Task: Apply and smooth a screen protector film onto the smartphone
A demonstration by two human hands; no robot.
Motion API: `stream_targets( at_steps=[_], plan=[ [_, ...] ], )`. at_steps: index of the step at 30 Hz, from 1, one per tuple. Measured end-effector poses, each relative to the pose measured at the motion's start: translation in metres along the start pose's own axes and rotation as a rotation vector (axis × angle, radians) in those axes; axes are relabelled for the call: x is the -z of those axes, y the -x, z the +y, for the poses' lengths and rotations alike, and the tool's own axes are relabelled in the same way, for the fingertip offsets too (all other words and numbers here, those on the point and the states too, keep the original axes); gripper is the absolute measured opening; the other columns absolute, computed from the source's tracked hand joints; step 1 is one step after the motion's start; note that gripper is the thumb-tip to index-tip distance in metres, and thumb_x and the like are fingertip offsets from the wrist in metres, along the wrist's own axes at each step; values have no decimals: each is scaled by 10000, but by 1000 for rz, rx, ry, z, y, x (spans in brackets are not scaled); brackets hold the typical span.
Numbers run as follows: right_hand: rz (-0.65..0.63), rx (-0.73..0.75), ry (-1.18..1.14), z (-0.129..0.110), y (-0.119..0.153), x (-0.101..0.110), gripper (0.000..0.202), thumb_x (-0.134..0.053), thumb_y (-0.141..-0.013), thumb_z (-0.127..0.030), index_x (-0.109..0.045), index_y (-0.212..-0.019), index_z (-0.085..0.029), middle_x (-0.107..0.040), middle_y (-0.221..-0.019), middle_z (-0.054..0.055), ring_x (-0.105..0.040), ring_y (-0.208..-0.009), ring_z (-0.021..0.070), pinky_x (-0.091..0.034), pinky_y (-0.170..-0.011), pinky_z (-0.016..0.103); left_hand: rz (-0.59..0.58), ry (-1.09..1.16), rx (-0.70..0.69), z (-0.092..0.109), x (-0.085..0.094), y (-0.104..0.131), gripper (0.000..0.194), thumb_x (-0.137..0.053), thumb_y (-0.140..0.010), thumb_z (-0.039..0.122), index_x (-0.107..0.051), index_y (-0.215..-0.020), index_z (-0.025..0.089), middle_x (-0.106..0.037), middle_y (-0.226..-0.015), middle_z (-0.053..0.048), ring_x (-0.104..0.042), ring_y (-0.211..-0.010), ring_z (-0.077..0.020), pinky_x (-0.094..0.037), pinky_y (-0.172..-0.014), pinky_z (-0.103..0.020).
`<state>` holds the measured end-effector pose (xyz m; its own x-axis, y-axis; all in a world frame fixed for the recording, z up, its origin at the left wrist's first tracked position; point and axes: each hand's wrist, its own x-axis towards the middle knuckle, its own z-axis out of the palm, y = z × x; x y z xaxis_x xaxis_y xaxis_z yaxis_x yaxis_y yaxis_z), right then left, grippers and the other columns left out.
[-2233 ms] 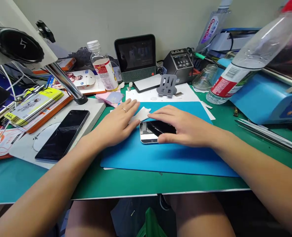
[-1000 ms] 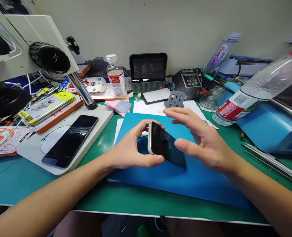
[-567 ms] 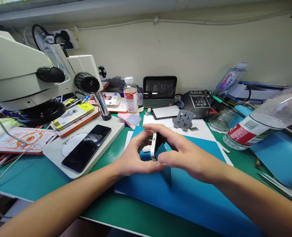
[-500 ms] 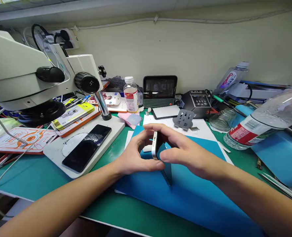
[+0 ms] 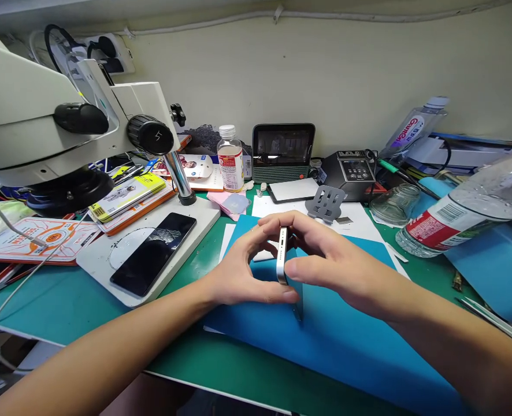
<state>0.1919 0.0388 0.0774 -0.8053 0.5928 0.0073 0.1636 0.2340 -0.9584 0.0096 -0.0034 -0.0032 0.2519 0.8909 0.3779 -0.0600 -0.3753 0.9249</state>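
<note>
Since it is turned end-on toward me, the silver phone (image 5: 281, 257) at the centre of the frame shows its narrow edge, with a port and small holes. My left hand (image 5: 242, 268) has its grip clamped on the phone, thumb across the near side and fingers at the far side. My right hand (image 5: 338, 260) also grips it, thumb against the right-hand face, fingers arched over the top. Beneath lies a blue mat (image 5: 347, 323); I cannot tell whether the phone's lower end touches it. Beyond, a grey slotted stand (image 5: 325, 203) sits over white paper (image 5: 362, 221). Left of centre, a black-screened phone (image 5: 154, 254) lies flat on the pale base (image 5: 201, 222) of a microscope (image 5: 17, 110), which fills the upper left. At upper centre, a small display (image 5: 284, 144) stands right of a white-capped bottle (image 5: 230, 164). At the right edge, a red-labelled bottle (image 5: 433, 231) leans. The green table (image 5: 178, 352) shows at lower left.
</note>
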Motion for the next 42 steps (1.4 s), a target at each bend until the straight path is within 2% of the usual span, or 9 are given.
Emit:
stream_targets(
  at_steps=[10,15,20,23,29,34,42],
  plan=[
    [19,10,0,0,0,-2,384,-630,-783,-238,-611,-1164,-280,-661,-1152,19,-614,-1029,234,-518,-771,333,11,-7,-8,-1,0,-2,885,-909,-597,487,-567,-1365,209,-564,-1386,-125,-596,-1201,-331,-526,-1010,-469],
    [8,-19,-41,2,-3,-2,403,-598,-757,-136,-594,-1136,-273,-673,-1103,9,-627,-996,215,-505,-755,313,6,-21,-64,-3,3,-5,804,-907,-617,472,-619,-1316,198,-619,-1304,-122,-634,-1133,-319,-537,-972,-446],
    [6,-23,-117,-1,-3,-1,273,-630,-810,-238,-604,-1082,-244,-667,-1055,14,-612,-962,207,-490,-736,303,-11,2,-72,-5,4,-4,848,-932,-593,448,-621,-1349,220,-582,-1373,-131,-608,-1172,-340,-537,-952,-431],
    [12,-38,-98,-3,-1,-2,262,-635,-814,-219,-601,-1071,-258,-657,-1006,-10,-592,-900,178,-482,-730,291,5,11,-66,-9,3,-3,825,-942,-585,429,-639,-1327,234,-551,-1407,-126,-605,-1168,-336,-535,-953,-442],
    [12,-54,-85,-5,3,-5,309,-601,-816,-207,-603,-1117,-278,-646,-1143,0,-572,-996,194,-478,-745,300,-15,32,-137,-9,1,-4,863,-946,-589,411,-590,-1364,283,-566,-1346,-94,-637,-1126,-302,-555,-907,-389],
    [31,-75,-84,-7,4,-7,335,-591,-796,-198,-609,-1121,-280,-642,-1148,7,-562,-1006,204,-472,-722,301,-28,43,-167,-4,-1,-7,753,-939,-603,405,-637,-1274,245,-574,-1318,-88,-657,-1108,-289,-567,-882,-346],
    [24,-63,-101,-7,4,-6,316,-580,-778,-186,-605,-1081,-273,-661,-1112,-2,-580,-1009,204,-477,-728,301,-38,55,-181,-9,0,-5,707,-930,-624,392,-654,-1261,259,-574,-1344,-82,-653,-1135,-289,-560,-935,-368]
  ],
)
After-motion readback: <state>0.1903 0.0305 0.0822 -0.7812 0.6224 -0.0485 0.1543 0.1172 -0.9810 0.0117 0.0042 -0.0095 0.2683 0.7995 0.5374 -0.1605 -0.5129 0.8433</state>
